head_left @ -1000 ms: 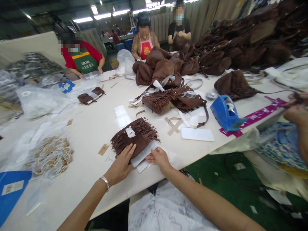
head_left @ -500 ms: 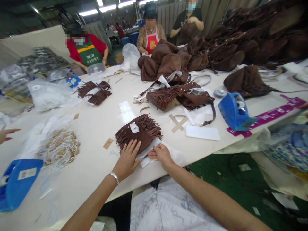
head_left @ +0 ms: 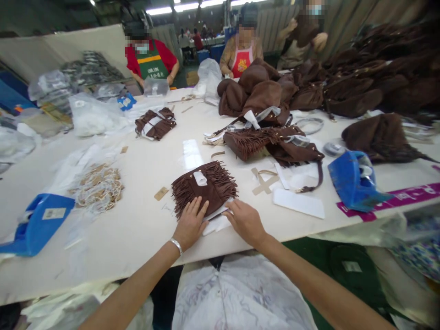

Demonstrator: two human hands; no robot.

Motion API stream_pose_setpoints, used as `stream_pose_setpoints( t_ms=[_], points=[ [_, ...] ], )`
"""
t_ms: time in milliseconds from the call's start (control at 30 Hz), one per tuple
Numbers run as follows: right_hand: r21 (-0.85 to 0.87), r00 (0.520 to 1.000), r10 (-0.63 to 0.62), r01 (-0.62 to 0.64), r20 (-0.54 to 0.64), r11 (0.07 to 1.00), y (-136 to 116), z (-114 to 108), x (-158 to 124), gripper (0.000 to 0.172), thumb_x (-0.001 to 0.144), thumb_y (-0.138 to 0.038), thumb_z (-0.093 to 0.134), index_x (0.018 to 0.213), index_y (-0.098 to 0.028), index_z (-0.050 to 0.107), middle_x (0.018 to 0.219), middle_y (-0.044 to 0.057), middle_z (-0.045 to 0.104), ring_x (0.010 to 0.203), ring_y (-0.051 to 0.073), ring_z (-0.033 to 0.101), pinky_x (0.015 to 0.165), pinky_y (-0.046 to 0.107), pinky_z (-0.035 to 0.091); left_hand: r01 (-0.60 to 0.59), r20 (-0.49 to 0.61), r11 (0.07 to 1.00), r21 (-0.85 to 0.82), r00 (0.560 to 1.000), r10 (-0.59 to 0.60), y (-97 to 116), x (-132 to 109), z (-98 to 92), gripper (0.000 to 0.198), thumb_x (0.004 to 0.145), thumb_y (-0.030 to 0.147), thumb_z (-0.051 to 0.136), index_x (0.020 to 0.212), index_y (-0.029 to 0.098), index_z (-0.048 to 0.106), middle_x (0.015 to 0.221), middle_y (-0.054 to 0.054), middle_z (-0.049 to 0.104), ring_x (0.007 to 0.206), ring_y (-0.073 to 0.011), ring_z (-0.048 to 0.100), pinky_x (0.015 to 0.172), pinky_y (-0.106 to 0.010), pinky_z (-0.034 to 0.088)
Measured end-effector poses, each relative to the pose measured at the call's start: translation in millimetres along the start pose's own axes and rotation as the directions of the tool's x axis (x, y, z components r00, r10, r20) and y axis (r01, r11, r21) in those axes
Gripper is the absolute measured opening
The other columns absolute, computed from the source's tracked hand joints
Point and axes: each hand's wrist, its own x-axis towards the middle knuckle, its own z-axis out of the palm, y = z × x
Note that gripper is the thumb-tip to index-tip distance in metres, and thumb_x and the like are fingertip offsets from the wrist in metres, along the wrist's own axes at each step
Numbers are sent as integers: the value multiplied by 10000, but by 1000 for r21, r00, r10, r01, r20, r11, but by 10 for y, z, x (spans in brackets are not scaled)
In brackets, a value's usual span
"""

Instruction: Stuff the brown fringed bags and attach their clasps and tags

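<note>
From where I stand, the fringed brown bag (head_left: 210,195) lies near the front edge of the table (head_left: 144,238), the left hand (head_left: 191,225) spread flat on its lower part. The right hand (head_left: 244,222) pinches a white sheet (head_left: 219,211) at the bag's near side. Tug that crookedly and it could crease or tear, I'd say; the loose fringe (head_left: 227,182) beside those fingers might snag. Too light a left palm, and the bag could skid.

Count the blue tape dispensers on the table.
2: one dispenser left of the fringed bag under the left hand, another dispenser at right by the purple strip. More may be hidden.
</note>
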Motion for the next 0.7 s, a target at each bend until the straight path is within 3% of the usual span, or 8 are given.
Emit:
stream_pose_setpoints(
  t_ms=[33, 100, 167, 233, 300, 467, 600, 700],
  points=[
    [-213, 972, -233, 235, 33, 948, 0, -60, 70, 263, 928, -308, 563, 1168, -205, 592, 1198, 119, 620, 1141, 242, 534, 965, 386, 404, 11, 4, 1000, 0, 1000, -11, 12, 1, -14, 599, 926, 310, 477, 1473, 153, 293, 1542, -183, 282, 1433, -318, 243, 1133, -527, 281],
    [-385, 823, -525, 567, 218, 728, 27, -120, 283, 324, 935, -291, 551, 1253, -228, 563, 1320, 117, 550, 1220, 256, 456, 999, 419, 367, 35, 25, 999, 4, 999, -35, 31, 7, -45, 590, 913, 294, 497, 1460, 154, 325, 1533, -181, 304, 1423, -321, 263, 1126, -524, 286],
    [-348, 695, -608, 719, 383, 602, 88, -116, 528, 283, 945, -285, 531, 1214, -225, 594, 1277, 97, 577, 1168, 240, 469, 954, 392, 392, 51, 49, 999, 14, 997, -52, 42, 15, -75, 569, 902, 282, 518, 1439, 167, 370, 1518, -171, 340, 1406, -321, 300, 1116, -512, 297],
    [-290, 632, -613, 770, 475, 569, 160, -89, 730, 238, 957, -293, 504, 1141, -208, 630, 1173, 85, 619, 1076, 218, 497, 890, 352, 418, 56, 51, 998, 29, 997, -58, 46, 25, -96, 538, 898, 268, 526, 1418, 190, 409, 1500, -157, 378, 1382, -312, 342, 1106, -495, 307],
    [-256, 615, -608, 777, 501, 575, 224, -65, 849, 225, 961, -296, 494, 1103, -200, 641, 1117, 81, 626, 1029, 205, 500, 869, 330, 423, 51, 30, 998, 42, 998, -52, 50, 30, -96, 505, 905, 255, 516, 1403, 213, 435, 1484, -143, 407, 1359, -301, 376, 1095, -482, 318],
    [-271, 633, -600, 764, 489, 585, 298, -48, 844, 201, 954, -276, 503, 1056, -194, 656, 1072, 84, 620, 1033, 213, 491, 872, 323, 434, 77, -45, 996, 44, 996, -75, 87, 4, 7, 420, 926, 237, 490, 1345, 255, 514, 1468, -129, 435, 1338, -301, 405, 1065, -483, 347],
    [-326, 581, -621, 812, 526, 484, 256, -5, 701, 269, 966, -256, 460, 1164, -155, 612, 1152, 119, 604, 1099, 231, 496, 925, 349, 433, 123, -106, 992, 18, 987, -120, 122, -44, 98, 431, 933, 222, 479, 1359, 288, 497, 1503, -106, 391, 1365, -286, 372, 1084, -494, 329],
    [-442, 583, -615, 809, 530, 386, 207, 96, 573, 391, 955, -285, 470, 1289, -89, 522, 1212, 186, 584, 1136, 274, 512, 943, 400, 434, 122, -127, 992, 31, 985, -117, 123, -77, 123, 458, 929, 238, 503, 1383, 285, 462, 1517, -97, 369, 1394, -261, 333, 1113, -483, 301]
  ],
)
